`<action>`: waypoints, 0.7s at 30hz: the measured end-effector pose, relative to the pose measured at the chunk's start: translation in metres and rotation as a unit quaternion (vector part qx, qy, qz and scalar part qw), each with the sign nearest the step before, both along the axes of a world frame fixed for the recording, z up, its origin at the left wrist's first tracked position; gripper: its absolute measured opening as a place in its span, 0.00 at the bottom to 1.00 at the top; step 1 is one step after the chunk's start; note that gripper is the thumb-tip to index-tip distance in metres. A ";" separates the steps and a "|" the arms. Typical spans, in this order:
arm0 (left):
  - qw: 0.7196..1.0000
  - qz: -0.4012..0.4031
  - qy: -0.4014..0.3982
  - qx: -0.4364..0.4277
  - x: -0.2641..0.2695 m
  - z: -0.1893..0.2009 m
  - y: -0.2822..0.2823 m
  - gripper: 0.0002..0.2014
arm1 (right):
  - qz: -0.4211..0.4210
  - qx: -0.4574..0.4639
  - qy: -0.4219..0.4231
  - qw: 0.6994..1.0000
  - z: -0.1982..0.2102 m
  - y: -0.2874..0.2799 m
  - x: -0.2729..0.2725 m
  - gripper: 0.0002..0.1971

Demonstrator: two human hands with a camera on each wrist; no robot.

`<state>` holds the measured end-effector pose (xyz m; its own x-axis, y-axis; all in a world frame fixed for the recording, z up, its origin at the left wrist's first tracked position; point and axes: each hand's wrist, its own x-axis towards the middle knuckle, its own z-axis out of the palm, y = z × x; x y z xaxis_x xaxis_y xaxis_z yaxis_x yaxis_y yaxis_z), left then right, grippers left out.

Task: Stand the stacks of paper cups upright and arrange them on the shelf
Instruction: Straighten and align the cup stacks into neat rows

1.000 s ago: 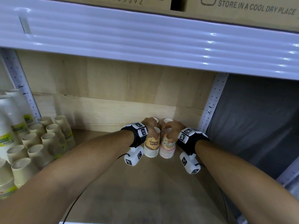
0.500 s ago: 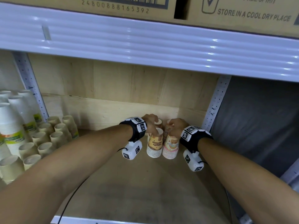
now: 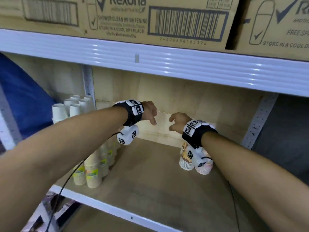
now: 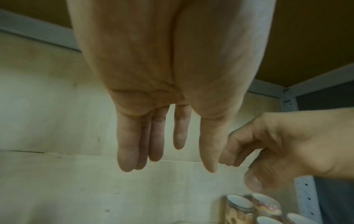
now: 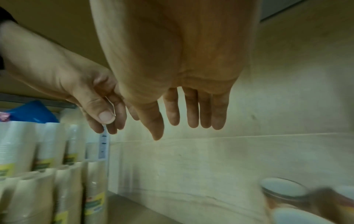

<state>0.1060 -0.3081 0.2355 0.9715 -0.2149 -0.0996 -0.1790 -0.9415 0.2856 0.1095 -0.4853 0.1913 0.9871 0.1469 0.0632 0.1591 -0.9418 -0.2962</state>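
Patterned paper cup stacks (image 3: pixel 185 160) stand upside down at the back right of the wooden shelf (image 3: pixel 150 178), partly hidden by my right wrist camera. Their white bottoms show in the left wrist view (image 4: pixel 239 203) and the right wrist view (image 5: pixel 283 188). My left hand (image 3: pixel 151 115) and my right hand (image 3: pixel 175 122) hover above the shelf, near the back panel, both empty with fingers hanging loose. The left hand's fingers (image 4: pixel 128 151) point down, straight. The right hand's fingers (image 5: pixel 191 109) also hang straight and hold nothing.
Cream cup stacks with green-yellow labels (image 3: pixel 93 171) stand along the shelf's left side. Taller white cup stacks (image 3: pixel 73 108) stand behind a perforated post (image 3: pixel 87 86). Cardboard boxes (image 3: pixel 133 17) sit on the shelf above. A blue bag (image 3: pixel 25 101) lies at far left.
Both hands have let go of the patterned cup stacks and lifted up and back. The stacks stay standing on the shelf. The head view has shifted left and up.
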 end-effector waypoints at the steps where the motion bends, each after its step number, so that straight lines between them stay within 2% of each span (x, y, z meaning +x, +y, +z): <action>1: 1.000 0.013 0.004 -0.004 -0.003 0.003 0.013 0.27 | 0.011 0.004 0.001 1.000 0.004 0.014 -0.001 0.25; 10: 0.995 0.087 0.041 0.022 -0.044 0.011 0.117 0.22 | 0.118 0.021 0.003 0.993 0.014 0.126 -0.022 0.22; 17: 0.988 0.129 0.079 0.028 -0.078 -0.008 0.167 0.18 | 0.203 0.027 0.013 0.979 0.010 0.190 -0.053 0.15; 21: 0.985 0.154 0.075 0.012 -0.088 -0.024 0.189 0.19 | 0.241 0.016 0.033 0.970 0.004 0.216 -0.067 0.16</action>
<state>0.0175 -0.1190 0.2119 0.9644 0.0916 -0.2479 0.1583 -0.9514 0.2641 0.0422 -0.2692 0.1950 0.8064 0.5912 0.0152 0.5586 -0.7529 -0.3480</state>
